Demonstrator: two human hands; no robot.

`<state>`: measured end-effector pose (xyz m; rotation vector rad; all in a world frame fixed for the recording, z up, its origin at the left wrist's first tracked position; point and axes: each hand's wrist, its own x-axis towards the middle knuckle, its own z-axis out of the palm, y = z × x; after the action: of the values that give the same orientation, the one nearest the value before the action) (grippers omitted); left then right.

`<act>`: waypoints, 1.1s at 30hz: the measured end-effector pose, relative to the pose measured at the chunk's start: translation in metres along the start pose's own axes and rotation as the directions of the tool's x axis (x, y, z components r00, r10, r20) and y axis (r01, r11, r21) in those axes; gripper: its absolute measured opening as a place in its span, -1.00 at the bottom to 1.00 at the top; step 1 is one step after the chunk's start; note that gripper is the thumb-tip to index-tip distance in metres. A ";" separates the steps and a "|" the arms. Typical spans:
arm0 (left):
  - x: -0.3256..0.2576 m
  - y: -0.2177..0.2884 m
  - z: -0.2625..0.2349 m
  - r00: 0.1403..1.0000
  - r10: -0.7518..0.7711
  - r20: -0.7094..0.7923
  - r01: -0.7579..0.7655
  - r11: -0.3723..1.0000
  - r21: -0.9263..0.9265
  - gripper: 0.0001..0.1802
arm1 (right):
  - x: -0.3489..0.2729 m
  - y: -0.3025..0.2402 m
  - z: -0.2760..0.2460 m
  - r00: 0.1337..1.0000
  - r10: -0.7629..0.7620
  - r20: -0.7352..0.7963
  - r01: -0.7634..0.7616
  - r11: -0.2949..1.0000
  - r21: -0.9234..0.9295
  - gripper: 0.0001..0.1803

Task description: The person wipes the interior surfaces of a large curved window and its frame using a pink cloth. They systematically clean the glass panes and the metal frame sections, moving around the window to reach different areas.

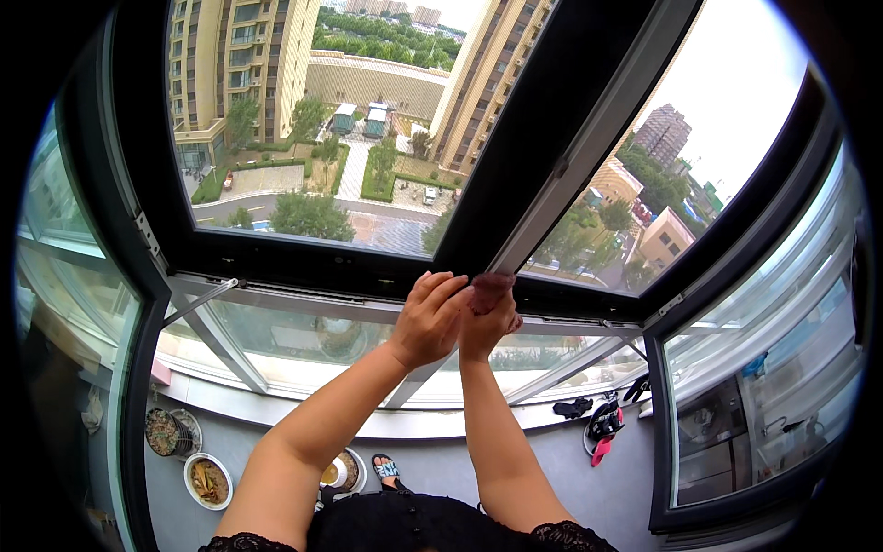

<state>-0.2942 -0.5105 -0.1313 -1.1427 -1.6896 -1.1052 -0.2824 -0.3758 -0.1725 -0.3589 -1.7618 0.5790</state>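
Observation:
Both my arms reach forward to the lower end of a grey upright bar in a black window frame. My right hand is closed around a crumpled brownish-pink cloth, pressed where the bar meets the bottom rail. Just left of it, my left hand lies against the black frame, touching or nearly touching the right hand. Its fingers are stretched and slightly bent, with nothing visible in them. The fingertips of the right hand are partly hidden by the cloth.
Open black-framed sashes stand at left and right; a metal stay spans near the left one. Potted plants and a white bowl-shaped pot sit on the grey floor. Shoes lie by the sill. Buildings and trees show outside.

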 end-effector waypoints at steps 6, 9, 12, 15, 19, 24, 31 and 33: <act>0.019 0.025 0.003 0.943 -0.324 -0.069 0.285 0.900 -0.330 -0.61 | 0.007 0.009 -0.018 0.948 0.291 0.131 -0.319 0.864 0.390 -0.47; -0.003 0.031 0.001 0.812 -0.544 0.212 0.549 0.588 -0.594 -0.51 | 0.007 -0.027 -0.060 0.933 0.316 0.170 -0.351 0.710 0.610 -0.61; -0.025 0.036 0.012 0.623 -0.491 0.609 0.674 -0.058 -0.736 -0.34 | 0.001 -0.045 -0.081 0.913 0.002 0.408 -0.204 0.869 0.452 -0.51; -0.004 0.051 -0.006 0.561 -0.552 0.617 0.595 -0.250 -0.764 -0.33 | 0.016 -0.071 -0.097 0.777 0.001 0.629 -0.253 0.917 0.310 -0.34; 0.028 0.051 -0.005 0.731 -0.560 0.390 0.475 0.007 -0.880 -0.38 | 0.064 -0.102 -0.109 0.752 -0.203 0.627 -0.032 0.939 0.343 -0.30; 0.199 0.036 -0.048 0.923 -0.339 -0.180 0.027 0.526 -0.850 -0.77 | 0.212 -0.168 -0.129 0.730 -0.612 0.305 0.537 0.789 0.298 -0.29; 0.512 0.073 -0.078 0.955 -0.148 -0.258 -0.030 0.815 -0.579 -0.66 | 0.384 -0.213 -0.063 0.778 -0.531 -0.335 0.582 0.810 0.069 -0.46; 0.501 0.095 -0.066 0.934 -0.020 -0.358 0.008 0.999 -0.035 -0.65 | 0.395 -0.206 -0.045 0.700 -0.656 -0.282 0.685 0.728 0.009 -0.46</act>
<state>-0.3313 -0.4258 0.3742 -0.8847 -1.3998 -1.2683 -0.3319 -0.3310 0.2701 0.2949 -1.4504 0.0829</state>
